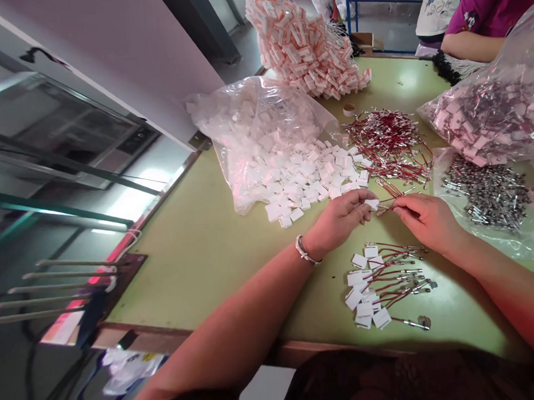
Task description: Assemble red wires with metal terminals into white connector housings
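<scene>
White plastic is the small connector pinched at the tips of the left hand, whose fingers are closed on it just above the green tabletop. The right hand meets it from the other side, fingers clenched on a red wire with a metal end, so the wire lies between the two hands and its tip touches the connector. Just below the hands, on the tabletop, lies a small heap of finished wires with white connectors. Beyond the left hand an open clear bag spills loose white connectors, and next to it, beyond the right hand, sits a tangle of red wires. To the right, a bag of grey metal parts rests near the right wrist. Another person's arm rests at the far edge.
</scene>
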`<action>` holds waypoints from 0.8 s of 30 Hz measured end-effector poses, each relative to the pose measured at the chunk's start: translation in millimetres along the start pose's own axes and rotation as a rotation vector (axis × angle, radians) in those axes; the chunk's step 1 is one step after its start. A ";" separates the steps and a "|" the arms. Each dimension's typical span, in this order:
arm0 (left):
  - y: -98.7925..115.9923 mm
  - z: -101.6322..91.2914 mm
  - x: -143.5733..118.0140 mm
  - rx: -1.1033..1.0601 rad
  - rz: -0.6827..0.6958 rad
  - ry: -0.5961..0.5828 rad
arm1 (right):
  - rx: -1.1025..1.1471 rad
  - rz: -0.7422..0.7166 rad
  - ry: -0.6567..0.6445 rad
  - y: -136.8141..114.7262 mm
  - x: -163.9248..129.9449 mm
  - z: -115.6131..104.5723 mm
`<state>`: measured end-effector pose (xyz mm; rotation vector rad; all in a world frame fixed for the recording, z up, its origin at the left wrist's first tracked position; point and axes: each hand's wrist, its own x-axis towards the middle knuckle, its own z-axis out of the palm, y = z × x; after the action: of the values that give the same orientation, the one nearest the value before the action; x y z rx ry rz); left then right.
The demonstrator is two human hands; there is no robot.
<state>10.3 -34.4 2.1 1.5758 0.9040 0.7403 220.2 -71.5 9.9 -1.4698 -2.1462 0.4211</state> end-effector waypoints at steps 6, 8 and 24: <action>0.1 4.5 -1.2 -0.091 -0.082 0.004 | -0.249 -0.045 0.021 -7.9 -4.0 2.8; 0.2 6.6 -2.3 -0.148 -0.147 -0.016 | -0.255 -0.055 0.017 -10.5 -6.5 5.5; -9.4 16.4 -12.5 0.143 -0.058 -0.160 | -0.060 0.041 -0.304 -10.5 -5.6 -0.7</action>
<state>16.2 -52.6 -10.1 1.7004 0.8960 0.5097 214.1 -80.6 14.6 -1.5695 -2.3834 0.6360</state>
